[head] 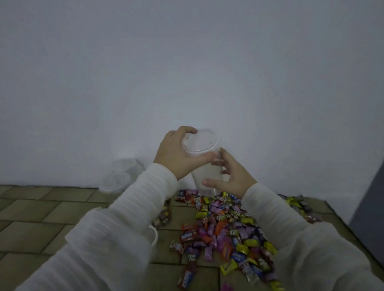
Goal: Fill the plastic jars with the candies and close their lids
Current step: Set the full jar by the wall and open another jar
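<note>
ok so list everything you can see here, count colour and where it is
clear plastic jar: one, see-through, held up above the far end of the candy pile, looks empty
clear round plastic lid: one, on the held jar's mouth
second clear lidded plastic jar: one, on its side at the wall, left of the hands
wrapped candies: a big loose pile, too many to count, mixed purple, yellow, red, orange and blue, on the tiled surface
brown tiled surface: one, under everything
pale wall: one, behind
left hand: grips the lid's rim, white sleeve
right hand: holds the jar's side, white sleeve
</note>
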{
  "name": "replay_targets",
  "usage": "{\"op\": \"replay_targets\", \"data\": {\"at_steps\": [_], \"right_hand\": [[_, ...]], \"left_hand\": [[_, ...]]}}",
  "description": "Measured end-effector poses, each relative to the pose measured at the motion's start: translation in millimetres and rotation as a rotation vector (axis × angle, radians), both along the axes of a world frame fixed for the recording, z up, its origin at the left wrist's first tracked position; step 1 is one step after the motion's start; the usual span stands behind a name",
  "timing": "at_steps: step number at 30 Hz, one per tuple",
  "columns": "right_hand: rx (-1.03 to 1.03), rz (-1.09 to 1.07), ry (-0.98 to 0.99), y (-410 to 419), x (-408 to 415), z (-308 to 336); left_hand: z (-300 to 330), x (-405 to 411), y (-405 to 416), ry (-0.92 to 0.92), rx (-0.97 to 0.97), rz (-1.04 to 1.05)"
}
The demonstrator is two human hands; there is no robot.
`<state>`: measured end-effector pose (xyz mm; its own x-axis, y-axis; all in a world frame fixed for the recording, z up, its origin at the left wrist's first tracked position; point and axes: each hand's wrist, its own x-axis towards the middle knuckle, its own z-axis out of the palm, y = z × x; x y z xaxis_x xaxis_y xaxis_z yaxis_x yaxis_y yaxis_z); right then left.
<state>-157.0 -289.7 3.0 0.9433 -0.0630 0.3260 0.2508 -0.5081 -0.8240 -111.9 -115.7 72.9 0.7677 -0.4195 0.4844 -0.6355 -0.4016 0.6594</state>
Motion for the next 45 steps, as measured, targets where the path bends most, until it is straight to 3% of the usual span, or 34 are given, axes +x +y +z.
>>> {"op": "replay_targets", "data": {"at_steps": [4, 21, 27, 35, 38, 45], "right_hand": [[0.063, -0.024, -0.001, 3, -47, -18], [0.101, -0.008, 0.155, 10, -195, -113], [-0.029, -0.002, 0.342, 9, -215, -127], [0.064, -0.003, 0.330, 11, -215, -140], [0.021, 0.013, 0.370, 8, -211, -138], [-0.007, 0.016, 0.501, 3, -210, -131]], "left_hand": [[-22, -43, -13, 0.081, -0.010, -0.057], [-86, -171, -20, 0.233, 0.590, -0.160], [-107, -194, -19, 0.282, 0.601, -0.157], [-107, -199, -20, 0.356, 0.587, -0.115], [-103, -187, -33, 0.283, 0.592, 0.029], [-105, -171, -62, 0.273, 0.840, 0.089]]}}
